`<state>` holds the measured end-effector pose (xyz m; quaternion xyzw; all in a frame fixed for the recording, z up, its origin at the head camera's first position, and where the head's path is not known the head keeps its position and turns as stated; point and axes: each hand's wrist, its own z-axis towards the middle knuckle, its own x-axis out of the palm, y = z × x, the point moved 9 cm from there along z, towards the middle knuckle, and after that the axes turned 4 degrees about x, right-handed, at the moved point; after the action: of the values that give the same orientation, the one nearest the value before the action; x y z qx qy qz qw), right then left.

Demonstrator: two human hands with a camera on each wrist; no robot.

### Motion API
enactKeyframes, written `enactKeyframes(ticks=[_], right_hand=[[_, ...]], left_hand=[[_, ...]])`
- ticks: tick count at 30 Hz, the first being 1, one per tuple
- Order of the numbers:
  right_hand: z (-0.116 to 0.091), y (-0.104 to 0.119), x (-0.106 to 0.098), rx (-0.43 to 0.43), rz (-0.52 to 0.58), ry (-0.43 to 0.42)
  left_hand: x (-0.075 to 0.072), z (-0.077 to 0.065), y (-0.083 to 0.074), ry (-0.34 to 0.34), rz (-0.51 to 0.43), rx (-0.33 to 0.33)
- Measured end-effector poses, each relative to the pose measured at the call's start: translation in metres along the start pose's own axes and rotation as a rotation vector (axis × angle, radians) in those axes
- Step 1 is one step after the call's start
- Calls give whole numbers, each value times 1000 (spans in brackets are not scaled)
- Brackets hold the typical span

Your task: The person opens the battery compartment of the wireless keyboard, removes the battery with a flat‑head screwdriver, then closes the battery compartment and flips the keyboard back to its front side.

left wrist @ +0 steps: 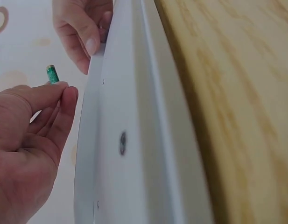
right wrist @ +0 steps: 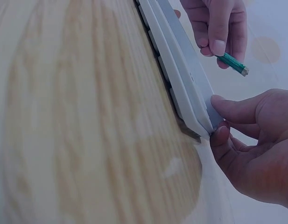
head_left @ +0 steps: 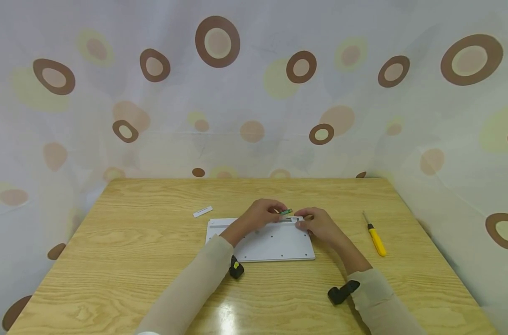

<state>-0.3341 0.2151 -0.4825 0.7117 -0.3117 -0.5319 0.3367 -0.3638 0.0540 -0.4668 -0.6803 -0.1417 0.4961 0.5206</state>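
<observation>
A white keyboard (head_left: pixel 262 249) lies face down on the table, its screw-dotted back upward and a battery compartment (head_left: pixel 286 220) uncovered along the far edge. Just above that compartment, my left hand (head_left: pixel 264 214) pinches a small green battery (head_left: pixel 286 212) between thumb and fingers. The battery (right wrist: pixel 233 63) sticks out past the fingertips in the right wrist view, apart from the keyboard. At the keyboard's far right corner, my right hand (head_left: pixel 319 225) grips the edge, thumb on the back panel and a finger beneath, as the right wrist view shows.
Behind the keyboard's left end lies a white strip-shaped cover (head_left: pixel 203 211). A screwdriver (head_left: pixel 377 240) with a yellow handle rests to the right, its tip pointing away. The wooden table (head_left: pixel 132 260) ends at patterned curtains on the back and sides.
</observation>
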Motion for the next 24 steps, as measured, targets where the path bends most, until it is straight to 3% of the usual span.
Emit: enactKeyframes(ticks=[12,19,24], right_hand=[[1,-3,0,4,-20,-9],[1,-3,1,-1,-13,-11],[1,-3,0,-2,-8,-11]], left_hand=[[-3,-5,9,10,14,-13],[-11,-6,3,-33,32,2],[-15,-9,1,-27,24,-11]])
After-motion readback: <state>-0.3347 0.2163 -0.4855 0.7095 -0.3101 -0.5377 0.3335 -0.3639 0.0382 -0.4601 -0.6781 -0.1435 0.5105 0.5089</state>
